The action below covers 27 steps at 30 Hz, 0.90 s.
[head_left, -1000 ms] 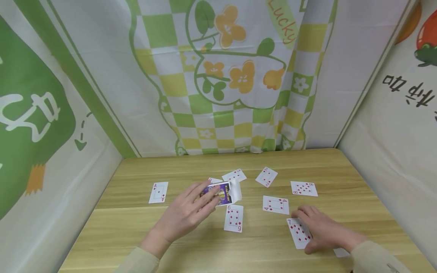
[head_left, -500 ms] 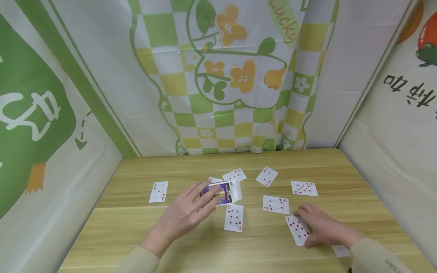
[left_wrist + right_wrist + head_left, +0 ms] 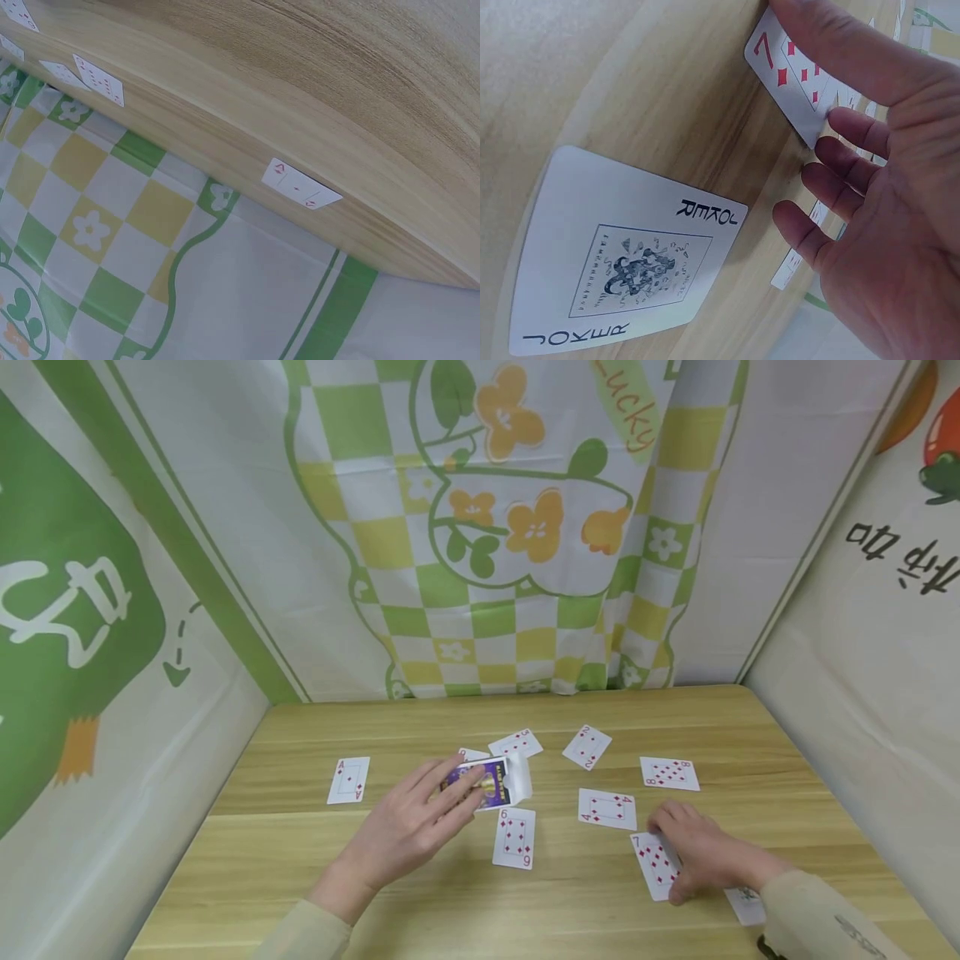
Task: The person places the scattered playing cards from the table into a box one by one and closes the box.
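Note:
My left hand holds a purple card box, its fingers lying over the top and its white flap standing open to the right. The thumb is hidden, and the left wrist view does not show this hand. Over at the right, my right hand has the seven of diamonds between its thumb and fingers. In the right wrist view the thumb lies on that card's edge, with the fingers bent in from the other side. A joker lies face up near the right wrist, partly under the sleeve in the head view.
Face-up diamond cards are spread over the wooden table: ace, three, two, eight, four and six. Another card is partly covered by the box. Printed curtains enclose the table.
The right hand and the seven of diamonds have shifted slightly away from me. More of the joker shows beside the right sleeve. The left hand and card box stay practically in place.

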### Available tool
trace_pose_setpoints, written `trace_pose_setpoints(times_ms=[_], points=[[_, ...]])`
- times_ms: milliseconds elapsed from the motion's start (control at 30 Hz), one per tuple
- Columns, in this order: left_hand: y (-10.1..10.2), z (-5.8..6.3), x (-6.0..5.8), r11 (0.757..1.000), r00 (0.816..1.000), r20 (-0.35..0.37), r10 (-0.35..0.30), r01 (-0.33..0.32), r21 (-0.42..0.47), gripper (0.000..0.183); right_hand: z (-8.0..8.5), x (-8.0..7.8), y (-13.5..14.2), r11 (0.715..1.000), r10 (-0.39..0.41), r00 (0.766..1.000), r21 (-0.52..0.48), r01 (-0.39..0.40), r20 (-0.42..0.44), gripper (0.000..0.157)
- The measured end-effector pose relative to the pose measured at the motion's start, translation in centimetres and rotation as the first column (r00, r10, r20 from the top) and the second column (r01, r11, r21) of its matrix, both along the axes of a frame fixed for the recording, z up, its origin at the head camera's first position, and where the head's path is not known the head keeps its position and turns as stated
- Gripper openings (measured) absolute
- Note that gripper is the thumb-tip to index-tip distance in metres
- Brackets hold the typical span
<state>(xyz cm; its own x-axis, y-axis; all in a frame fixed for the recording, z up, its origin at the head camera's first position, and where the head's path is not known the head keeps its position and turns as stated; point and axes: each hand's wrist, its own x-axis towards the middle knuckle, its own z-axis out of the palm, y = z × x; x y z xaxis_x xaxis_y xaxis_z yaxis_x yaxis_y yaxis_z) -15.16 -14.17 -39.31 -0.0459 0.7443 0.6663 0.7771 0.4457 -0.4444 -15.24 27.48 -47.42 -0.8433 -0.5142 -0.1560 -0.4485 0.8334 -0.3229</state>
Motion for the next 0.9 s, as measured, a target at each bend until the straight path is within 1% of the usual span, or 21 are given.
trace_pose_setpoints(times_ms=[233, 400, 633, 700, 767, 900], points=[[-0.03, 0.02, 0.01, 1.0, 1.0, 0.008, 0.011, -0.011, -0.006, 0.026, 0.06, -0.12, -0.1, 1.0, -0.014, 1.0, 0.005, 0.014, 0.018, 0.087], [-0.07, -0.04, -0.02, 1.0, 1.0, 0.008, 0.002, -0.002, -0.005, 0.026, 0.02, -0.07, -0.04, 1.0, -0.008, 1.0, 0.0, 0.008, 0.017, 0.088], [-0.13, -0.06, 0.05, 1.0, 1.0, 0.007, 0.002, -0.002, -0.006, 0.026, 0.22, 0.09, 0.03, 1.0, 0.009, 1.0, -0.004, -0.009, -0.001, 0.097], [-0.14, -0.12, 0.01, 1.0, 1.0, 0.009, 0.002, -0.002, -0.005, 0.026, 0.29, 0.17, 0.12, 1.0, 0.028, 0.999, 0.005, -0.028, -0.027, 0.098], [-0.17, -0.23, -0.05, 1.0, 1.0, 0.01, 0.001, -0.001, -0.005, 0.026, 0.34, 0.22, 0.22, 0.999, 0.047, 0.997, 0.015, -0.046, -0.059, 0.093], [-0.2, -0.33, -0.13, 1.0, 1.0, 0.013, -0.002, 0.002, -0.005, 0.027, 0.42, 0.18, 0.47, 0.998, 0.057, 0.991, 0.029, -0.054, -0.12, 0.077]])
